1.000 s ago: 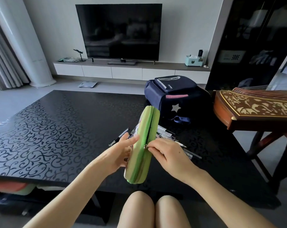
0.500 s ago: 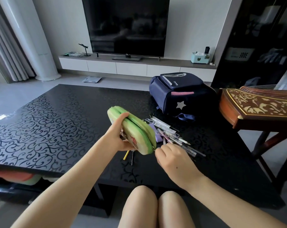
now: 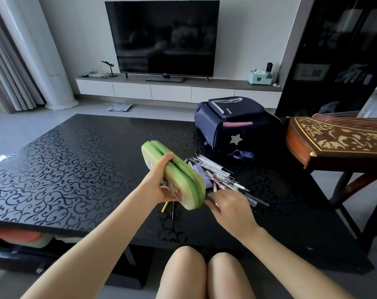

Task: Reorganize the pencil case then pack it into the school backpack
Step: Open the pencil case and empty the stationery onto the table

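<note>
A: What occupies the lower centre of the frame?
B: Two bare knees (image 3: pixel 204 268), with both forearms reaching up over the glossy black scroll-patterned bench (image 3: pixel 60 169).

A: And the hands?
B: The left hand (image 3: pixel 159 186) grasps the green hard-shell zippered pencil case (image 3: pixel 179 178) around its middle, holding it tilted above the bench, far end toward the upper left. The right hand (image 3: pixel 230 210) has its fingertips pinched at the case's near lower corner; whether they grip the zip pull cannot be told.

A: What lies behind the case?
B: A loose heap of pens, pencils and clear plastic rulers (image 3: pixel 222 175) on the bench, right of centre.

A: Farther back?
B: The navy school backpack with a silver star (image 3: pixel 232 128) sits on the bench's far right part. A brown carved zither (image 3: pixel 338 141) is at the right edge; a dark flat television (image 3: pixel 161 37) stands at top centre.
</note>
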Demonstrator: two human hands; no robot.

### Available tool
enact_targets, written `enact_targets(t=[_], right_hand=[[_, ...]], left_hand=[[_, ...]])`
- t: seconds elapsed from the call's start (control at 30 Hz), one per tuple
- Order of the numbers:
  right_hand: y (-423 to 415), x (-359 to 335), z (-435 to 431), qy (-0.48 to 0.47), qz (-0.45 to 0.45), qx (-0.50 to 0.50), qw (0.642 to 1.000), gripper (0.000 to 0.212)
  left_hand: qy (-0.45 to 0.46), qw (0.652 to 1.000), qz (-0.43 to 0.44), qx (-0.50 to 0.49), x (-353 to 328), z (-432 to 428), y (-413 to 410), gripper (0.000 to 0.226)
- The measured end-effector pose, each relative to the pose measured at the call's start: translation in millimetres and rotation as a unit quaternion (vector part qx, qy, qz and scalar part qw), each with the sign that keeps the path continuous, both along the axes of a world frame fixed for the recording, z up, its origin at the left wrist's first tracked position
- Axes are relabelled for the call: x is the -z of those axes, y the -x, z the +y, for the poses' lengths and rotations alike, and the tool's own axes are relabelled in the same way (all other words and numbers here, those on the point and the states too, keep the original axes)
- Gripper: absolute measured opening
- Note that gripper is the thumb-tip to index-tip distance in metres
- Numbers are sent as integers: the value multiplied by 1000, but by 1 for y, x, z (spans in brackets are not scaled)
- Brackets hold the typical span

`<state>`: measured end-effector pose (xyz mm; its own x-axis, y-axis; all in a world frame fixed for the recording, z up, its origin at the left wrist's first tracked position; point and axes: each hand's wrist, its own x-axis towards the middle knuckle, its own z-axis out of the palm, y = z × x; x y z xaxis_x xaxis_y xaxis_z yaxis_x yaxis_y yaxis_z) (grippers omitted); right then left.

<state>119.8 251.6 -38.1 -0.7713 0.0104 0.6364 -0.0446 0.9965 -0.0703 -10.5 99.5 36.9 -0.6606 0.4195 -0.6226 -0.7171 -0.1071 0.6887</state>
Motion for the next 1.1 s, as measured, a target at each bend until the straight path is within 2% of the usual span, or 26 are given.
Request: enact_targets(t=[0.1,0.17,0.27,0.37,0.43,0.5,0.57,0.6,0.67,0.73,0.8,0.9,1.0,1.1], right_hand=[[-5,-28,-3,228,24,45,972,15],[-5,-47,-8,392,-50,39,918,25],[4,-59,-12,537,-141,-5,832,56],[15,-53,-14,624,-170,-49,761,73],[16,-45,-15,638,-169,-64,749,74],[8,-39,-13,670,-156,-49,725,69],[-3,-35,-5,720,-134,-33,680,60],[-9,-34,2,736,-120,-19,666,56],[-18,-32,18,757,-88,25,647,50],[-26,-33,30,741,-77,74,663,40],[-34,-30,39,693,-108,116,704,25],[-42,-14,46,624,-192,164,740,13],[-44,5,46,570,-274,216,744,3],[-44,23,45,543,-315,228,744,16]], left_hand=[[108,978,179,-5,0,2,5,85],[134,964,229,19,-1,4,4,94],[162,944,277,77,-1,8,1,102],[184,916,322,155,1,12,-5,106],[188,896,340,217,-1,9,-9,105],[179,879,345,277,-3,2,-7,105],[160,855,358,339,-4,-6,-7,103],[170,830,377,374,-5,-8,-8,103],[222,752,430,447,-2,-7,-13,103],[266,675,480,494,1,3,-18,103],[282,623,500,532,2,17,-18,101],[301,569,488,590,5,36,-10,95],[317,530,470,630,22,50,-7,87],[327,485,488,647,49,52,-10,91]])
